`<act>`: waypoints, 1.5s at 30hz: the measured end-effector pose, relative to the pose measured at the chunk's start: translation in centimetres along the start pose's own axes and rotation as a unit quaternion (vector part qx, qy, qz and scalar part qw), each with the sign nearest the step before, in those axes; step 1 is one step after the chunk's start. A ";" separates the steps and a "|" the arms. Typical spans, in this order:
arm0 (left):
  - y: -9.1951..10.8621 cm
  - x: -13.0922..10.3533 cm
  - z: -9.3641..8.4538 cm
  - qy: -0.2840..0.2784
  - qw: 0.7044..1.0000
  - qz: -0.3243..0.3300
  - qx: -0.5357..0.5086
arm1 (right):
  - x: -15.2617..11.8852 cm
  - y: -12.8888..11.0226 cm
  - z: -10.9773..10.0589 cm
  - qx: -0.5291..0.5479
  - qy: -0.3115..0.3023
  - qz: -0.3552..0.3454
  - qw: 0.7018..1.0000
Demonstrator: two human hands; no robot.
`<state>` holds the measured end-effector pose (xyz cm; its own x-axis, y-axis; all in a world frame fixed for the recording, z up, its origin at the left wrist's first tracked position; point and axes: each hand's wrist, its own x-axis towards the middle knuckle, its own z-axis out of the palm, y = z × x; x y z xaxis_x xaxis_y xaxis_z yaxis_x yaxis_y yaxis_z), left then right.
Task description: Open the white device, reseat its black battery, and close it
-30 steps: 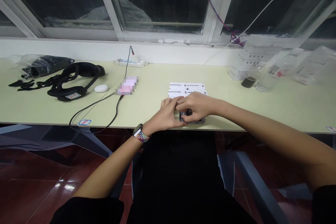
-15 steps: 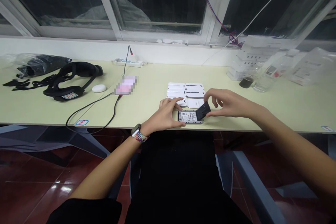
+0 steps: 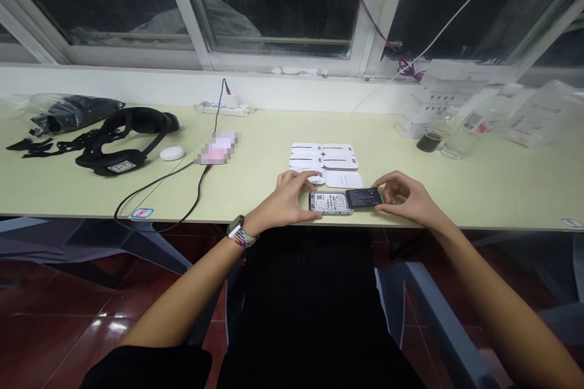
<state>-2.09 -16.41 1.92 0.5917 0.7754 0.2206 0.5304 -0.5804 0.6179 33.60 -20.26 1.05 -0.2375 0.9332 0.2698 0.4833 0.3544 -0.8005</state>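
My left hand grips the left end of a small opened device lying near the table's front edge. A printed label fills the device's exposed bay. Between the thumb and fingers of my right hand is a flat black battery. The battery's left end overlaps the right end of the device, and the rest sticks out past it. Just behind lies a plain white cover. Several white rounded cases with black marks sit in rows beyond it.
On the left are a black headset, a white oval object, cables and a blurred-out pink item. A power strip stands by the wall. White boxes, a cup of dark liquid and a clear bottle are at the back right.
My right hand has moved right and turned the black battery from steeply tilted to nearly flat, uncovering more of the device's label. My left hand has stayed on the device.
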 end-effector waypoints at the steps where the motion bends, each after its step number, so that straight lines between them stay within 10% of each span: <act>1: 0.0 0.0 0.0 0.000 1.000 -0.001 0.001 | 0.0 0.1 0.0 0.001 -0.003 0.001 1.000; 45: -0.4 0.2 0.2 0.000 1.000 0.014 0.011 | 0.0 0.8 -0.1 -0.011 -0.018 0.001 1.000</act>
<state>-2.05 -16.06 1.57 0.6064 0.7585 0.2388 0.5259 -0.6077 0.5951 34.08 -19.95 0.44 -0.2665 0.9312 0.2487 0.5018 0.3543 -0.7891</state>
